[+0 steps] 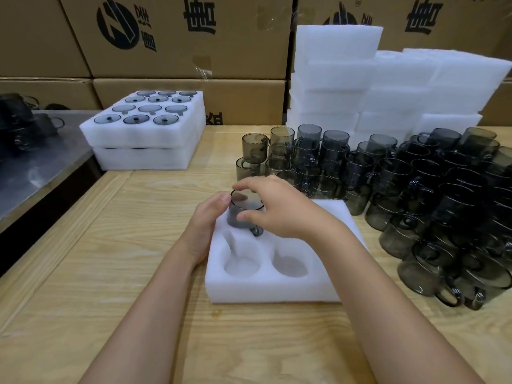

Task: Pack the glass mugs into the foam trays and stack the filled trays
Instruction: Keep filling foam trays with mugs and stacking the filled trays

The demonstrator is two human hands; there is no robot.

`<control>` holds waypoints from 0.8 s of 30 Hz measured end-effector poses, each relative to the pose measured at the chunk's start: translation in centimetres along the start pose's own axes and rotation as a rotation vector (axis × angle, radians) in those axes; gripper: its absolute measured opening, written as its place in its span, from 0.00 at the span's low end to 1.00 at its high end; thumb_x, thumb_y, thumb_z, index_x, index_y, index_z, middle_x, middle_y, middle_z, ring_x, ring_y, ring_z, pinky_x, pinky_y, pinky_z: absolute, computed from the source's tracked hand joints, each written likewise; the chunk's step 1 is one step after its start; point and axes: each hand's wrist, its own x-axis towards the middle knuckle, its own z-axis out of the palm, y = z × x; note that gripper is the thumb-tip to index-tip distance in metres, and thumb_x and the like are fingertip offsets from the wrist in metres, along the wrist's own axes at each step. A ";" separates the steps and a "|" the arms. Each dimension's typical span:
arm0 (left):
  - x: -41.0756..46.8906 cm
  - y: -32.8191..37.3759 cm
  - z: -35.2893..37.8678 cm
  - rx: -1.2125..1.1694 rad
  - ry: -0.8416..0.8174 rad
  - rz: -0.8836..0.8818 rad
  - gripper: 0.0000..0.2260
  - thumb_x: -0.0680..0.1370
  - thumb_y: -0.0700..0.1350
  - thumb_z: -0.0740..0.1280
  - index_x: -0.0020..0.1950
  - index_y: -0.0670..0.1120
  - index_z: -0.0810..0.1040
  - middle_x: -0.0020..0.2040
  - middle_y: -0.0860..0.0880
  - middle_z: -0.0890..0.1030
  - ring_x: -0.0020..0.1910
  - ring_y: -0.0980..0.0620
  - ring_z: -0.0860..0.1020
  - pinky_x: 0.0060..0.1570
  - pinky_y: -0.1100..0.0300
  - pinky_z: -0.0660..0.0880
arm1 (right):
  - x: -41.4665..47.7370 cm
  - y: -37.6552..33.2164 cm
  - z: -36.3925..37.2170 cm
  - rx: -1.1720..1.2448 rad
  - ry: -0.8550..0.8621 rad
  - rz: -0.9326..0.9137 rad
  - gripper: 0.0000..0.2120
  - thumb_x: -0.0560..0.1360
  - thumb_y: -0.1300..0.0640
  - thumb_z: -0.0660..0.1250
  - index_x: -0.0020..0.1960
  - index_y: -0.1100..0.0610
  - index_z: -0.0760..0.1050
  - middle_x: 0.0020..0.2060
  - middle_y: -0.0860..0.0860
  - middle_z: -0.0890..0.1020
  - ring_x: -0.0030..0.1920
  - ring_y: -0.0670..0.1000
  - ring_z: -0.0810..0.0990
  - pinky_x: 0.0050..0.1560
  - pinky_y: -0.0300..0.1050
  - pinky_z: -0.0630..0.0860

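A white foam tray with round pockets lies on the wooden table in front of me. A smoky glass mug stands upright over its far-left pocket, handle toward me. My right hand pinches the mug's rim from above. My left hand rests against the mug's left side and the tray's left edge. Two near pockets of the tray hold nothing. Many loose smoky glass mugs stand stacked to the right and behind the tray.
Two filled foam trays sit stacked at the far left of the table. Piles of white foam trays rise at the back right. Cardboard boxes line the back wall. A metal table with more mugs stands left.
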 end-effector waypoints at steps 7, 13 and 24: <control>0.5 -0.3 -0.4 0.086 0.008 0.035 0.13 0.69 0.42 0.68 0.53 0.43 0.79 0.47 0.40 0.80 0.46 0.42 0.79 0.42 0.52 0.77 | -0.2 0.2 0.5 -0.021 -0.067 -0.082 0.23 0.74 0.52 0.68 0.68 0.48 0.70 0.61 0.46 0.76 0.62 0.50 0.65 0.60 0.44 0.65; 0.6 0.0 0.2 0.100 0.054 0.068 0.19 0.72 0.42 0.67 0.62 0.44 0.74 0.53 0.37 0.80 0.52 0.40 0.79 0.52 0.46 0.74 | 1.8 -0.2 1.2 0.029 0.139 0.007 0.19 0.81 0.48 0.53 0.66 0.55 0.71 0.64 0.49 0.74 0.70 0.52 0.63 0.67 0.49 0.62; 0.7 -0.2 0.4 0.034 0.071 -0.014 0.15 0.76 0.29 0.57 0.56 0.43 0.76 0.43 0.44 0.85 0.40 0.50 0.83 0.37 0.62 0.79 | 3.1 1.1 4.4 -0.325 -0.150 0.140 0.31 0.78 0.36 0.38 0.77 0.49 0.41 0.77 0.43 0.42 0.75 0.50 0.35 0.72 0.55 0.30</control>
